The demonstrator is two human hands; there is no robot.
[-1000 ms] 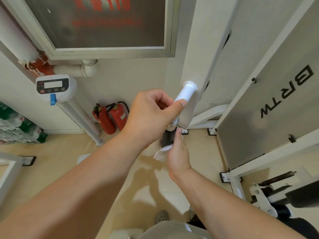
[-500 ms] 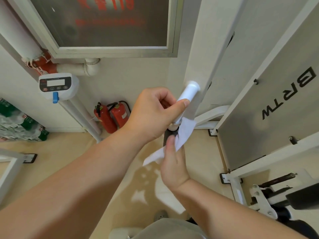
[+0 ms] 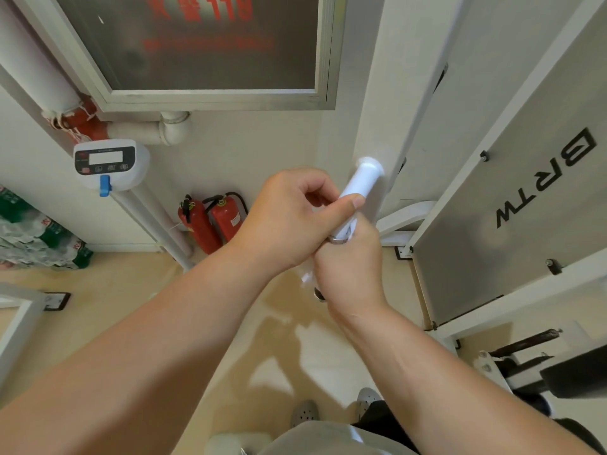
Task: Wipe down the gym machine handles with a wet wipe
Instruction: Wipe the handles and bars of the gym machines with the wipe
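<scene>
Your left hand (image 3: 295, 221) is closed round the white cylindrical plastic handle (image 3: 363, 180) of the gym machine. The fingers curl round its far side and your thumb lies along the near side, its tip pointing up the grip. The handle slants up and to the right, and its flanged end stands free above your thumb, in front of a white upright post (image 3: 394, 93).

Directly below, your right hand (image 3: 351, 272) makes a fist round the lower part of the same bar, touching the left hand. The white wet wipe (image 3: 345, 230) is bunched inside that fist against the bar. A crumpled bit shows at the top of the fist, just beside a metal ring (image 3: 335, 239), and another scrap pokes out at the hand's left edge. You cannot tell how much of the wipe wraps the bar, since the fist hides it.

To the right stands a grey machine panel (image 3: 525, 208) with black letters BRTW. By the far wall, left of your left hand, two red fire extinguishers (image 3: 226, 215) stand on the beige floor (image 3: 115, 284). Further left a white display unit with a blue tab (image 3: 110, 164) sits on a white pole, and packs of bottles with green labels (image 3: 49, 238) are stacked at the edge. Above hangs a dark board in a silver frame (image 3: 210, 100) with blurred red lettering. The toes of grey perforated shoes (image 3: 305, 413) show at the bottom.
</scene>
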